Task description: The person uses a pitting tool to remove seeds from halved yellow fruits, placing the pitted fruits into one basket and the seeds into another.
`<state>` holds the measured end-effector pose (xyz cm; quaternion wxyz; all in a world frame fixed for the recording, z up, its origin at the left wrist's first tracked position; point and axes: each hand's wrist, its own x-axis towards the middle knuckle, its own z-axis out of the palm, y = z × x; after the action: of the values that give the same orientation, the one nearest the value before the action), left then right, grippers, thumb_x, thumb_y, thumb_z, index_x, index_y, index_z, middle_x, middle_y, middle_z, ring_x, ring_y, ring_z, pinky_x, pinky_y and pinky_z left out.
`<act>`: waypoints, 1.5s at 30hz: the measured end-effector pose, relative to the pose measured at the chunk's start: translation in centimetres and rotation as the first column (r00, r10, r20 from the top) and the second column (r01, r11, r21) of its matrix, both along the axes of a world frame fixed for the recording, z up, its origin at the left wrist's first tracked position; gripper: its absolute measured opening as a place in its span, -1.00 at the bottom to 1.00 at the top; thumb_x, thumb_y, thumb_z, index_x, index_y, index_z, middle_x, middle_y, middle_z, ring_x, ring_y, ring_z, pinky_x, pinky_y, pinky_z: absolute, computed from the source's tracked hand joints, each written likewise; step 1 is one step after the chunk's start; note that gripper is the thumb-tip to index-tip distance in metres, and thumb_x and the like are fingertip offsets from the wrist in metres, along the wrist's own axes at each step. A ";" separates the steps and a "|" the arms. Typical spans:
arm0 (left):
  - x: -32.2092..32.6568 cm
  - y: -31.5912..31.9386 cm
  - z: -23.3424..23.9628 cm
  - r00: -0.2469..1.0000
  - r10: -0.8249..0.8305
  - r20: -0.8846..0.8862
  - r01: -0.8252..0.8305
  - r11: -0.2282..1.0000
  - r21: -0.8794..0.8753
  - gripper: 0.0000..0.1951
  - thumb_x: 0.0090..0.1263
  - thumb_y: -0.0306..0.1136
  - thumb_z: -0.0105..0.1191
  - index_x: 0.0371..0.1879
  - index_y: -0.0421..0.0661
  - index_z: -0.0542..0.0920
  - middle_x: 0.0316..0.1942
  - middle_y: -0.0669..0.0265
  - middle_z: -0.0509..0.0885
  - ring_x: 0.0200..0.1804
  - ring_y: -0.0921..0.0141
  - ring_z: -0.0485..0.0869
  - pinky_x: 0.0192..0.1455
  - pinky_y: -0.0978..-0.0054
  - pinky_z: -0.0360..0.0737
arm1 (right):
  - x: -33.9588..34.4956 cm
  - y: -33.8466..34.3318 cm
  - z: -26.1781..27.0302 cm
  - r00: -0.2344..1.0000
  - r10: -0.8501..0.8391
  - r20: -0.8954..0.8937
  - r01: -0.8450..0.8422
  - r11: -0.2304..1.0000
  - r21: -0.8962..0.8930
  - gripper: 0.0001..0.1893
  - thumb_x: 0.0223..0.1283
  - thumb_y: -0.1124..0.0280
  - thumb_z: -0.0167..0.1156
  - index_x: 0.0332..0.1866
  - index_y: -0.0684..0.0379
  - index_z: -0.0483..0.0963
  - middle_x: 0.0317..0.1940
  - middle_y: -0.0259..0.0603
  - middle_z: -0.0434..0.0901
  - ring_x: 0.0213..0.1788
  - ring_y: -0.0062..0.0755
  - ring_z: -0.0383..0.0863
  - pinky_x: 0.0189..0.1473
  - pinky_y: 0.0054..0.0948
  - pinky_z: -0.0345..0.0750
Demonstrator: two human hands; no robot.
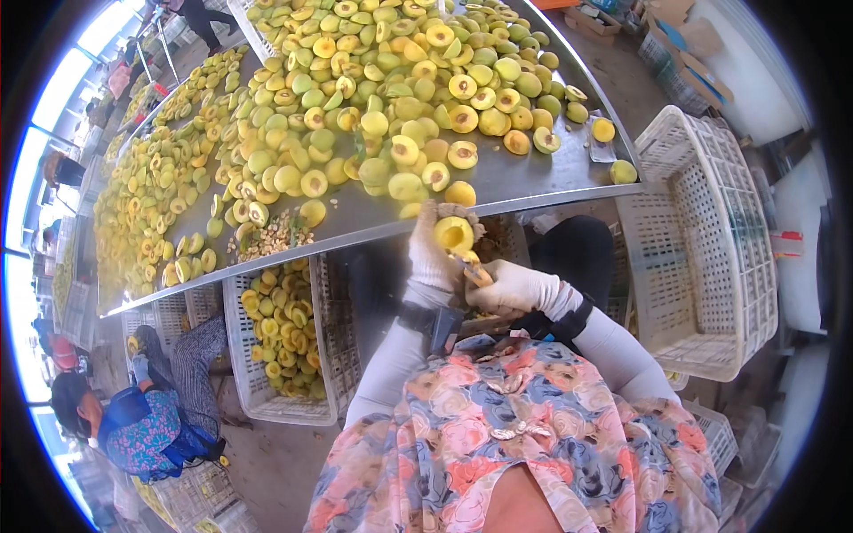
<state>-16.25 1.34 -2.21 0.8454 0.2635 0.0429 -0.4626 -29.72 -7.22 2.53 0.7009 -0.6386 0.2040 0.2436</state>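
Observation:
My left hand point(426, 256), in a pale knitted glove, holds a yellow stone-fruit half point(453, 233) with its hollow facing up. In my gloved right hand point(516, 286) is a small hand tool point(476, 272) with a yellowish handle. Its tip meets the lower edge of the fruit half; the exact kind of tool is hard to make out. Both hands are just off the near edge of a metal table point(526, 173). Halved yellow-green fruits point(373, 120) are heaped there, some with brown stones in them. Loose pits point(273, 236) lie near the front edge.
A plastic crate of hollowed halves point(286, 326) stands below the table on the left. To the right, a large white crate point(700, 246) is tilted beside the table corner. A seated co-worker point(146, 420) is at lower left. Cardboard boxes point(693, 73) are at upper right.

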 end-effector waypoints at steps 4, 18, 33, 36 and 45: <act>3.1 3.6 2.3 0.906 0.102 0.411 -0.189 0.966 0.176 -0.82 0.47 -0.24 0.11 -0.26 -0.09 0.59 -0.39 0.26 0.67 -0.31 0.35 0.69 -0.21 0.39 0.65 | -0.8 -1.0 -4.0 0.978 0.197 0.065 -0.123 0.803 -0.583 -0.65 0.27 0.15 0.21 -0.11 0.26 0.61 -0.27 -0.04 0.72 -0.27 -0.11 0.72 -0.12 -0.23 0.62; 17.2 16.8 2.2 0.035 -0.774 0.633 -0.957 0.156 0.243 -0.64 0.30 -0.14 0.21 -0.01 -0.07 0.72 0.13 0.20 0.71 0.24 0.16 0.59 0.38 0.24 0.43 | 0.2 -2.1 -13.3 0.999 0.038 0.032 -0.004 0.702 -0.712 -0.57 0.20 0.10 0.25 -0.08 0.32 0.60 -0.20 0.25 0.68 -0.05 0.23 0.68 0.04 -0.09 0.60; 15.4 9.4 0.2 0.661 0.075 0.747 -0.418 0.863 0.283 -0.56 0.52 -0.14 0.08 0.18 -0.23 0.58 -0.12 0.11 0.70 -0.20 0.27 0.71 -0.17 0.35 0.68 | 0.7 -0.6 -6.9 0.894 -0.174 0.413 0.409 0.693 -0.593 -0.64 0.34 0.16 0.18 0.04 0.23 0.58 -0.15 0.09 0.70 -0.07 0.15 0.68 0.01 -0.10 0.61; 9.7 7.1 1.8 0.984 0.127 0.125 -0.142 0.983 0.117 -0.48 0.55 0.05 -0.06 0.11 -0.22 0.59 -0.16 0.09 0.70 -0.19 0.20 0.69 -0.14 0.25 0.69 | 2.9 1.2 -1.8 0.869 -0.045 0.492 0.382 0.694 -0.611 -0.67 0.38 0.18 0.12 0.04 0.21 0.58 -0.15 0.08 0.70 -0.06 0.14 0.68 0.00 -0.10 0.61; 2.5 4.6 0.0 0.924 -0.071 0.376 0.019 0.990 0.141 -0.76 0.58 -0.33 -0.09 0.06 -0.19 0.49 -0.14 0.15 0.65 -0.11 0.30 0.67 -0.07 0.36 0.68 | 3.6 2.8 -2.2 0.822 0.071 0.565 0.391 0.650 -0.651 -0.79 0.22 0.36 0.22 -0.13 0.25 0.53 -0.34 0.14 0.64 -0.22 0.21 0.67 -0.17 -0.10 0.62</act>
<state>-13.74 5.92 -2.18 0.8070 0.4056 -0.0968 -0.4181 -26.14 -4.45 0.33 0.4250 -0.8870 0.1356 -0.1191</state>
